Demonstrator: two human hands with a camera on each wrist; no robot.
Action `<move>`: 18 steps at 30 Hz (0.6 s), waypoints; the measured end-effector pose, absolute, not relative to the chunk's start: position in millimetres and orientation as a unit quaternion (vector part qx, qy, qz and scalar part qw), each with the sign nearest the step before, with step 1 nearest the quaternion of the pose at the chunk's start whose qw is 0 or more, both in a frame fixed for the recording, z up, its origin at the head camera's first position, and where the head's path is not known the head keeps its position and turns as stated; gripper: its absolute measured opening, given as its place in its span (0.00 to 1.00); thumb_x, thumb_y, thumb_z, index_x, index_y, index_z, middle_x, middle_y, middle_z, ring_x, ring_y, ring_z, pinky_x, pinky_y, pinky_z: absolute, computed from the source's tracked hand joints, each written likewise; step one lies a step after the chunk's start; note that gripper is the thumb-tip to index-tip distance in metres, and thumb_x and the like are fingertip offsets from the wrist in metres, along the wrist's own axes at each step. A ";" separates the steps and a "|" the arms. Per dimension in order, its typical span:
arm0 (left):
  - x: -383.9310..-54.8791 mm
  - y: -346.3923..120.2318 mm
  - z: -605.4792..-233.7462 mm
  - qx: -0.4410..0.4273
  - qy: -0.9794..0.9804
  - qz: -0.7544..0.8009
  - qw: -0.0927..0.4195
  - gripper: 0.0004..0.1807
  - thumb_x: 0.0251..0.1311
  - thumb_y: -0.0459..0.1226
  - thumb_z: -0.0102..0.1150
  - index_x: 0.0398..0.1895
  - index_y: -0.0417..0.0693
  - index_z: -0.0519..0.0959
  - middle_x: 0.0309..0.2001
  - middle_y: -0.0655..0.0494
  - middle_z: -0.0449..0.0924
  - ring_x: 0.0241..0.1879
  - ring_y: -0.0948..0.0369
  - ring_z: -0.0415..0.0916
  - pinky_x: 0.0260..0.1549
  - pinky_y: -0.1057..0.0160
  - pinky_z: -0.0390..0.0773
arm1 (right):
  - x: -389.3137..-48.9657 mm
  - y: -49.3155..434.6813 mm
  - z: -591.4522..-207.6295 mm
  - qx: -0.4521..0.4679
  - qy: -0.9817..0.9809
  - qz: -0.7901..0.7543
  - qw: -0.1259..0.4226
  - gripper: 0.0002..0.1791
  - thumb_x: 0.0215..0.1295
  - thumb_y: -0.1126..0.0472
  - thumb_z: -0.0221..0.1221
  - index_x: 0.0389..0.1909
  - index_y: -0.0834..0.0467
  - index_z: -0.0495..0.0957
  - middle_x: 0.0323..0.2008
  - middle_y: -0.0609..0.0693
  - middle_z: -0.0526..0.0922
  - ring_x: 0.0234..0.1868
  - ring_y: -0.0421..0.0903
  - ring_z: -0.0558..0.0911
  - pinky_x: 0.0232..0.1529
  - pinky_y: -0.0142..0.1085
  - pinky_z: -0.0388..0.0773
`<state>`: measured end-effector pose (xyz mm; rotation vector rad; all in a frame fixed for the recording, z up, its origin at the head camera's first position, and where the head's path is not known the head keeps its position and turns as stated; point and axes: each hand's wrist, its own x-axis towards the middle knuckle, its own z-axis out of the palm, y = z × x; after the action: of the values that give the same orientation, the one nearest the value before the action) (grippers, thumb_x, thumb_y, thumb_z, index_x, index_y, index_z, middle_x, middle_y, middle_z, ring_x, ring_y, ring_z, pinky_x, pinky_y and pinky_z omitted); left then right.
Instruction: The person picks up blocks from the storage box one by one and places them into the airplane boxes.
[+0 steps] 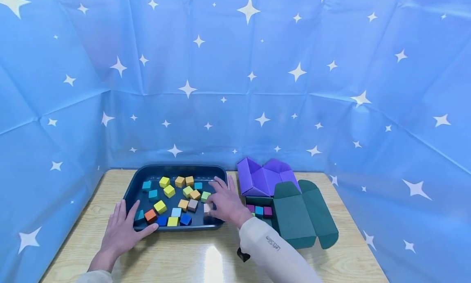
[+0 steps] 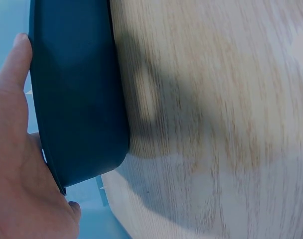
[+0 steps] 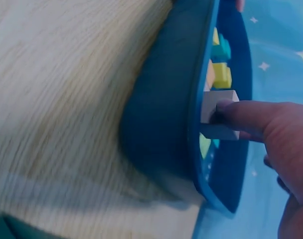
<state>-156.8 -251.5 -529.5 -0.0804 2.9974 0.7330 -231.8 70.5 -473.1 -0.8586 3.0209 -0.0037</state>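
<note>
A dark blue tray (image 1: 176, 170) holds many small cubes in yellow, orange, teal, blue, green and other colours. My left hand (image 1: 119, 230) rests at its near left corner with fingers spread; in the left wrist view the thumb touches the rim. Over the tray's right end, my right hand (image 1: 229, 203) pinches a pale beige cube (image 3: 220, 105) between thumb and fingers. The right wrist view shows this cube level with the rim, while the fingertips behind it are mostly hidden. Close to the held cube lie a light green cube (image 1: 205, 196) and a grey-brown cube (image 1: 192, 205).
Right of the tray stands an open dark green box (image 1: 294, 217) with several cubes inside, partly covered by my right forearm. Behind it sits an open purple box (image 1: 254, 178). A blue star-patterned cloth (image 1: 228, 123) surrounds the wooden table (image 1: 176, 254).
</note>
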 end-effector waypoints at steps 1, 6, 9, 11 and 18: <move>-156.8 -251.6 -529.8 -0.026 0.971 0.238 0.028 0.65 0.47 0.72 0.57 0.77 0.40 0.45 0.75 0.26 0.24 0.74 0.31 0.24 0.66 0.26 0.35 | -231.0 73.8 -471.4 -0.271 0.963 -0.005 -0.001 0.14 0.56 0.38 0.66 0.41 0.36 0.85 0.73 0.46 0.64 0.79 0.52 0.50 0.76 0.62 0.35; -157.2 -252.9 -531.6 -0.026 0.971 0.235 0.028 0.65 0.48 0.72 0.57 0.77 0.40 0.45 0.75 0.26 0.24 0.74 0.31 0.23 0.66 0.25 0.36 | -228.1 92.2 -461.1 -0.259 0.966 -0.008 -0.008 0.14 0.56 0.37 0.65 0.41 0.36 0.85 0.74 0.47 0.63 0.79 0.53 0.50 0.76 0.63 0.33; -157.1 -253.2 -531.8 -0.025 0.972 0.234 0.026 0.65 0.48 0.72 0.57 0.77 0.40 0.45 0.75 0.26 0.25 0.73 0.31 0.24 0.66 0.25 0.36 | -227.5 104.5 -456.0 -0.252 0.968 -0.005 -0.018 0.13 0.57 0.37 0.65 0.39 0.37 0.85 0.74 0.48 0.62 0.78 0.52 0.51 0.75 0.63 0.33; -156.8 -253.0 -531.5 -0.024 0.972 0.234 0.025 0.65 0.47 0.72 0.57 0.77 0.40 0.45 0.75 0.26 0.25 0.73 0.31 0.24 0.66 0.25 0.36 | -226.6 113.6 -452.1 -0.247 0.969 -0.012 -0.024 0.12 0.57 0.38 0.65 0.38 0.38 0.85 0.73 0.48 0.62 0.78 0.53 0.51 0.75 0.63 0.33; -156.9 -252.4 -530.8 -0.024 0.972 0.233 0.023 0.65 0.47 0.73 0.56 0.77 0.40 0.45 0.75 0.26 0.25 0.73 0.31 0.24 0.66 0.25 0.36 | -223.5 146.2 -441.2 -0.233 0.970 -0.043 -0.045 0.07 0.54 0.45 0.69 0.30 0.42 0.84 0.72 0.51 0.65 0.78 0.54 0.53 0.75 0.63 0.33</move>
<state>-156.9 -252.4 -530.8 -0.0739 3.0101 0.7205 -223.5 146.2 -441.2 -0.7543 3.1389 -0.1387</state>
